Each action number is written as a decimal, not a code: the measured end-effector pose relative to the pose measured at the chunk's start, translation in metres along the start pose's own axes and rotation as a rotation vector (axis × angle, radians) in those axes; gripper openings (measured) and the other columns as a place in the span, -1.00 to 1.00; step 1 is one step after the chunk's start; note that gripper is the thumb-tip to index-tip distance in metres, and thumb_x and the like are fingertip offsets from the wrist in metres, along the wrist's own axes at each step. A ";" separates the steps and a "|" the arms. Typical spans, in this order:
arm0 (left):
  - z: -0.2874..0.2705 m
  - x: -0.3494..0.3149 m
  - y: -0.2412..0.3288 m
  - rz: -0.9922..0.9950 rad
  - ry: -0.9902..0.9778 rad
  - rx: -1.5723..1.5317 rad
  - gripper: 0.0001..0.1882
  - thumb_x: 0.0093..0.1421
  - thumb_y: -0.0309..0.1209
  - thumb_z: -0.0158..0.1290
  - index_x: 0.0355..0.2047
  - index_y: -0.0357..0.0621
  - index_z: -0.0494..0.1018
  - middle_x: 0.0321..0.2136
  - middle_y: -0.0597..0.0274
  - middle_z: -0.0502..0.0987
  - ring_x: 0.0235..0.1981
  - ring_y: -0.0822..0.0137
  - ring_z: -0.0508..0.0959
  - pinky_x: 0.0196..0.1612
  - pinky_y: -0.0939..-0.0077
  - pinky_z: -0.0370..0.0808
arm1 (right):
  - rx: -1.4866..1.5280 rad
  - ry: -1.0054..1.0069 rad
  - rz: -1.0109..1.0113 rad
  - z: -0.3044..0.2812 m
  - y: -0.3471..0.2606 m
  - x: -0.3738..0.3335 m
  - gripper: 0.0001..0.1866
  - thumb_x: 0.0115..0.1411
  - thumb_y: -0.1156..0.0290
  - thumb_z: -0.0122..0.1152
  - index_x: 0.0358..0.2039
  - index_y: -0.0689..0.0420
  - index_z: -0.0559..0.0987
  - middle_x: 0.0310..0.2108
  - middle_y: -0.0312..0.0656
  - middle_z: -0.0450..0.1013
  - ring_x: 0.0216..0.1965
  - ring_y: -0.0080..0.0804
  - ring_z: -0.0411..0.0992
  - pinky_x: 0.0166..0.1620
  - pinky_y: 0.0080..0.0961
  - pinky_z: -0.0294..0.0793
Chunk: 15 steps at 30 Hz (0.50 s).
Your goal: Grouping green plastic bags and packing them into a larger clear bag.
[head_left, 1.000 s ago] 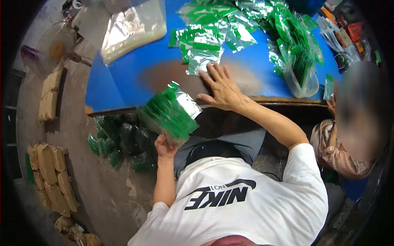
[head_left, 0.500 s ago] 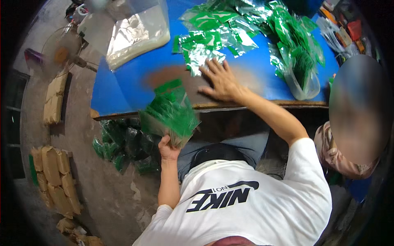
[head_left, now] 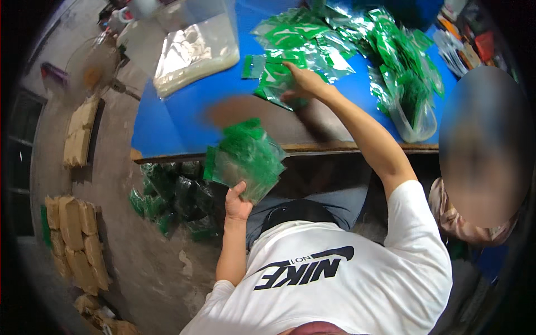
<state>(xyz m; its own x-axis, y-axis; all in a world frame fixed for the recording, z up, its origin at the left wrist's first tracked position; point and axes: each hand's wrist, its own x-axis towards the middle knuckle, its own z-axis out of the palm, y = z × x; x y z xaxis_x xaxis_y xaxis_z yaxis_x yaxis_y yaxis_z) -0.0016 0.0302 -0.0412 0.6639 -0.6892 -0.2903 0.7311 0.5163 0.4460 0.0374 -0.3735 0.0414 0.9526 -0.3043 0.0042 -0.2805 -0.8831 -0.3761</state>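
My left hand (head_left: 239, 204) is closed on the lower edge of a fanned stack of flat green-and-clear plastic packets (head_left: 248, 159), held in front of the table edge. Over the table, my right hand (head_left: 310, 85) is turned edge-on at the near side of a spread of similar packets (head_left: 290, 36). Its index finger stretches out and the thumb stands apart from it, with a green packet (head_left: 274, 84) beside and beneath them. The other fingers are hidden, so any hold on that packet is not visible.
A clear plastic bin (head_left: 195, 56) sits at the table's back left. On the right, a translucent tub (head_left: 416, 131) holds more green packets. Bagged green goods (head_left: 173, 195) lie under the blue table (head_left: 173, 123). Brown parcels (head_left: 70, 229) are on the left floor; another person sits at right.
My right hand has turned from palm-down on the packets to edge-on, its fingers at the near packet. The stack in my left hand has tilted and fanned differently.
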 end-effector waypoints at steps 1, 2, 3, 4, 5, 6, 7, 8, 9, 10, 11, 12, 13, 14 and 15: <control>0.005 -0.006 -0.003 -0.005 -0.011 0.027 -0.36 0.10 -0.54 0.15 0.22 -0.19 0.28 0.13 0.11 0.43 0.17 0.06 0.43 0.26 0.00 0.36 | -0.037 0.086 -0.119 0.002 0.006 -0.005 -0.05 -0.04 -0.09 0.48 0.23 0.16 0.27 -0.25 0.21 0.51 -0.17 0.12 0.52 -0.13 -0.10 0.50; 0.012 -0.009 -0.002 -0.019 -0.002 -0.006 -0.37 0.11 -0.58 0.12 0.23 -0.18 0.28 0.12 0.11 0.44 0.17 0.08 0.44 0.27 0.02 0.35 | -0.066 0.162 -0.242 0.004 -0.005 -0.011 -0.17 0.02 -0.03 0.46 0.17 0.17 0.35 -0.33 0.14 0.55 -0.27 0.02 0.57 -0.23 -0.15 0.54; 0.019 -0.010 -0.001 -0.002 0.020 -0.026 -0.37 0.11 -0.58 0.12 0.23 -0.18 0.28 0.12 0.11 0.44 0.17 0.08 0.44 0.27 0.02 0.35 | -0.065 0.136 -0.265 0.004 -0.014 -0.016 -0.17 0.02 -0.03 0.46 0.17 0.17 0.35 -0.33 0.14 0.55 -0.27 0.02 0.57 -0.23 -0.15 0.54; 0.021 -0.018 0.004 0.019 0.047 -0.006 -0.38 0.12 -0.59 0.11 0.23 -0.17 0.28 0.12 0.12 0.44 0.16 0.09 0.44 0.26 0.04 0.36 | 0.313 0.080 -0.183 -0.012 -0.052 -0.025 -0.32 0.09 0.06 0.43 0.10 0.18 0.41 -0.37 0.03 0.55 -0.39 -0.14 0.56 -0.34 -0.28 0.53; 0.022 -0.019 0.003 0.011 0.063 0.016 -0.40 0.13 -0.60 0.10 0.22 -0.16 0.29 0.12 0.14 0.44 0.16 0.11 0.44 0.25 0.06 0.37 | 0.678 0.020 -0.052 -0.032 -0.081 -0.044 -0.46 0.16 0.15 0.39 0.04 0.19 0.47 -0.40 -0.08 0.56 -0.51 -0.30 0.56 -0.46 -0.41 0.52; 0.016 -0.017 0.002 0.031 0.033 0.036 -0.43 0.15 -0.58 0.09 0.21 -0.15 0.31 0.13 0.15 0.44 0.15 0.13 0.45 0.23 0.10 0.39 | 1.039 -0.074 -0.003 -0.048 -0.108 -0.064 -0.58 0.18 0.24 0.35 -0.05 0.22 0.50 -0.41 -0.14 0.54 -0.50 -0.39 0.53 -0.46 -0.47 0.50; 0.014 -0.016 0.002 0.030 0.043 0.028 -0.43 0.15 -0.58 0.09 0.21 -0.15 0.31 0.13 0.15 0.44 0.15 0.13 0.45 0.23 0.10 0.39 | 1.397 -0.152 0.059 -0.057 -0.129 -0.082 -0.69 0.20 0.33 0.32 -0.13 0.24 0.53 -0.42 -0.20 0.53 -0.50 -0.48 0.51 -0.46 -0.53 0.49; 0.017 -0.015 0.002 0.030 0.049 0.013 -0.43 0.17 -0.52 0.14 0.20 -0.14 0.31 0.12 0.18 0.44 0.14 0.15 0.46 0.23 0.12 0.39 | 1.401 -0.213 0.060 -0.052 -0.145 -0.099 -0.71 0.19 0.32 0.33 -0.18 0.22 0.53 -0.43 -0.24 0.52 -0.51 -0.48 0.50 -0.46 -0.54 0.48; 0.021 -0.014 0.002 0.031 0.052 0.000 -0.43 0.18 -0.45 0.18 0.20 -0.12 0.31 0.12 0.20 0.44 0.13 0.16 0.47 0.22 0.13 0.39 | 1.405 -0.270 0.058 -0.046 -0.162 -0.115 -0.73 0.18 0.31 0.35 -0.22 0.20 0.54 -0.45 -0.28 0.51 -0.52 -0.49 0.50 -0.47 -0.55 0.47; 0.028 -0.017 0.002 0.033 0.033 -0.074 -0.37 0.17 -0.30 0.26 0.22 -0.08 0.29 0.11 0.24 0.44 0.12 0.19 0.47 0.22 0.14 0.39 | 1.218 -0.197 0.003 -0.021 -0.167 -0.125 -0.74 0.17 0.32 0.36 -0.23 0.19 0.53 -0.47 -0.23 0.51 -0.55 -0.50 0.48 -0.49 -0.57 0.45; 0.031 -0.015 0.001 0.032 0.026 -0.068 -0.37 0.17 -0.30 0.26 0.22 -0.08 0.29 0.11 0.24 0.44 0.12 0.19 0.47 0.22 0.14 0.39 | 1.032 -0.127 -0.056 0.005 -0.168 -0.133 -0.74 0.16 0.33 0.36 -0.24 0.19 0.53 -0.48 -0.19 0.52 -0.58 -0.52 0.46 -0.52 -0.59 0.42; 0.032 -0.014 0.001 0.069 -0.016 -0.054 -0.32 0.15 -0.23 0.28 0.23 -0.07 0.28 0.11 0.24 0.44 0.14 0.20 0.45 0.22 0.15 0.39 | 0.797 -0.062 -0.093 0.012 -0.173 -0.140 -0.69 0.11 0.31 0.41 -0.27 0.22 0.52 -0.50 -0.12 0.51 -0.57 -0.43 0.47 -0.49 -0.49 0.43; 0.033 -0.013 -0.001 0.099 -0.063 -0.036 -0.27 0.13 -0.16 0.30 0.24 -0.05 0.27 0.11 0.25 0.44 0.15 0.20 0.44 0.23 0.15 0.38 | 0.562 0.009 -0.121 0.015 -0.174 -0.146 -0.64 0.05 0.29 0.45 -0.30 0.25 0.51 -0.52 -0.06 0.50 -0.56 -0.33 0.48 -0.46 -0.38 0.44; 0.031 -0.012 -0.003 0.113 0.089 0.159 -0.34 0.21 -0.26 0.23 0.27 -0.08 0.25 0.14 0.21 0.42 0.19 0.17 0.40 0.26 0.11 0.35 | 0.536 -0.049 -0.226 0.013 -0.176 -0.144 -0.55 0.01 0.15 0.42 -0.30 0.28 0.52 -0.48 0.13 0.50 -0.41 0.15 0.50 -0.30 -0.08 0.45; 0.032 -0.018 -0.002 0.114 0.079 0.178 -0.34 0.21 -0.26 0.23 0.27 -0.08 0.25 0.14 0.21 0.42 0.19 0.17 0.40 0.26 0.11 0.35 | 0.551 -0.086 -0.224 0.009 -0.179 -0.138 -0.54 0.04 0.11 0.38 -0.28 0.27 0.52 -0.43 0.13 0.51 -0.37 0.15 0.50 -0.29 -0.11 0.47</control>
<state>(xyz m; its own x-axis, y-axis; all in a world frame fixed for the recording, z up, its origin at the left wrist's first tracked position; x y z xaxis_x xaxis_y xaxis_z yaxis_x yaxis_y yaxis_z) -0.0200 0.0251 -0.0095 0.7562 -0.5860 -0.2911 0.6155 0.4861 0.6204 -0.0424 -0.1703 0.0998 0.9941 -0.0816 0.0721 0.0086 -0.6005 -0.7995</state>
